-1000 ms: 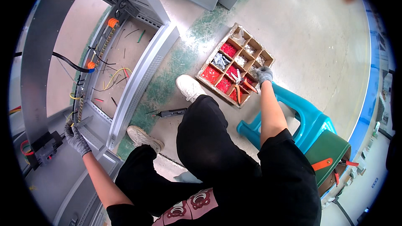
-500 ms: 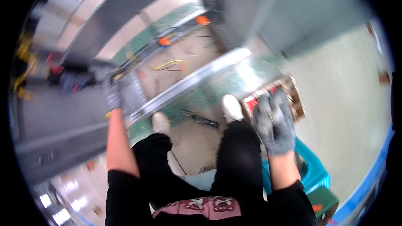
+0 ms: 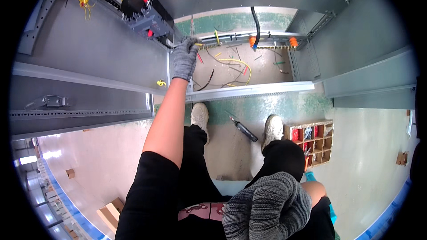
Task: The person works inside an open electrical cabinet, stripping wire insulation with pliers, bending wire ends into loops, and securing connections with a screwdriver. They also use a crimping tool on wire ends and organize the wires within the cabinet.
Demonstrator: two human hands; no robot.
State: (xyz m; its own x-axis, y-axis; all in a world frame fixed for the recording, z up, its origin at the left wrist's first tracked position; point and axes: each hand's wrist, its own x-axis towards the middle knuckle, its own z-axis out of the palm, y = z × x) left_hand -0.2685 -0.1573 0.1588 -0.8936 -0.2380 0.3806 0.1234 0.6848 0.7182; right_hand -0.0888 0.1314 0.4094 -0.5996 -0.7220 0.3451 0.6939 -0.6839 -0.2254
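Both my hands wear grey knit gloves. My left hand (image 3: 185,60) reaches into the grey metal cabinet (image 3: 249,90). Its fingers are closed at the left end of a low rail (image 3: 235,40), where a short yellow piece (image 3: 199,44) shows at the fingertips; what they grip is mostly hidden. Just above sits a dark circuit breaker (image 3: 153,26) with thick red, green and yellow wires. My right hand (image 3: 269,206) is curled close to my body, above my right thigh. Its fingertips are tucked out of sight, so anything inside cannot be made out.
Wire offcuts (image 3: 235,64) litter the cabinet's bottom. An electric screwdriver (image 3: 243,131) lies on the floor between my shoes. To the right stands a divided box (image 3: 331,140) with small parts. A black cable (image 3: 255,24) hangs near orange insulators (image 3: 292,41).
My right hand has come back from over the divided box to near my body. The view has turned, and my left hand remains at the left end of the rail.
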